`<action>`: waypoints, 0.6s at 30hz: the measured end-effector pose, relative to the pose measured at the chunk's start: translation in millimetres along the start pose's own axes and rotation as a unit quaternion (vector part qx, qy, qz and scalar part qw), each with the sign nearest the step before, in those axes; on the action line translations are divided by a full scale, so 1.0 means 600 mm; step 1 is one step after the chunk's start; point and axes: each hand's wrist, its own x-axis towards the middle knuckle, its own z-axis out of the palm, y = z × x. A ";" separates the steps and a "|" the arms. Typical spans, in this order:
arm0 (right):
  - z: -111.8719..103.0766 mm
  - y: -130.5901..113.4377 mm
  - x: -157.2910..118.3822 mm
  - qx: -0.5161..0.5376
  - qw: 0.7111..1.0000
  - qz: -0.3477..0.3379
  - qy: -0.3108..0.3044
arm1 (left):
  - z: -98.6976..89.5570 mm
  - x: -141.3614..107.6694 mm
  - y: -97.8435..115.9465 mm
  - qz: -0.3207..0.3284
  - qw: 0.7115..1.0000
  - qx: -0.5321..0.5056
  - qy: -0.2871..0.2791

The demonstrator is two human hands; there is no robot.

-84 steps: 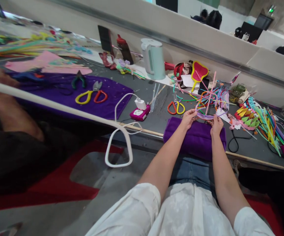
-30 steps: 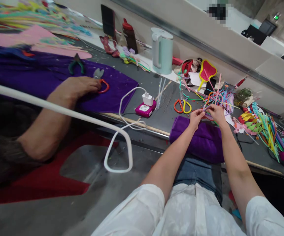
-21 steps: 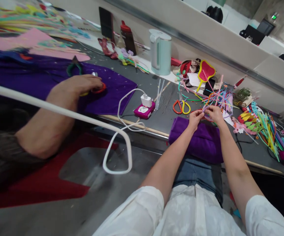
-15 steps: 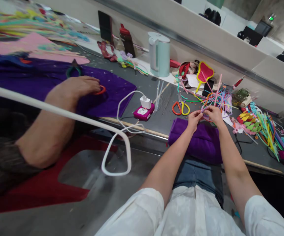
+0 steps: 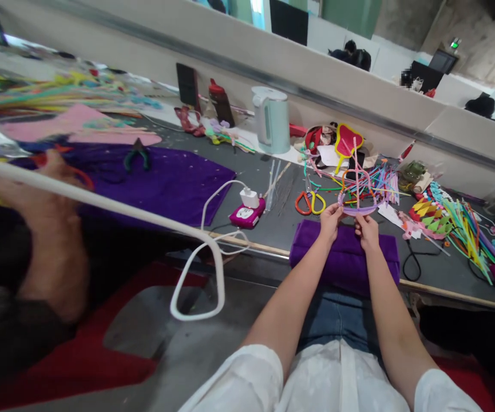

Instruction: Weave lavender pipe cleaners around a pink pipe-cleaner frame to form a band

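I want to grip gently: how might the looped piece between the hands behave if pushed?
The looped piece is probably light, being thin with open gaps. It would likely flex under a push, since it is curved into slender loops. It seems stiff enough to hold shape, as its pink strand sticks out straight.

At the left edge, a co-worker's hand (image 5: 36, 201) is blurred and partly covered by the white tube (image 5: 144, 214); the sleeve (image 5: 11, 343) is cut off. Right of centre, the left hand (image 5: 330, 223) and right hand (image 5: 367, 230) conceal gripped sections of the purple-pink frame (image 5: 357, 211).
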 end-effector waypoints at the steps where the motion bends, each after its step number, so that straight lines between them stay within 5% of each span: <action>1: 0.001 0.003 0.002 0.020 1.000 0.001 -0.002 | 0.000 -0.001 0.001 -0.003 1.000 0.004 -0.006; 9: 0.011 0.030 0.001 0.049 0.991 -0.093 0.086 | 0.002 -0.009 0.002 0.017 0.997 0.077 -0.019; 18: 0.014 0.042 -0.011 -0.136 0.969 -0.179 0.099 | 0.026 -0.005 -0.014 0.118 0.974 0.173 0.083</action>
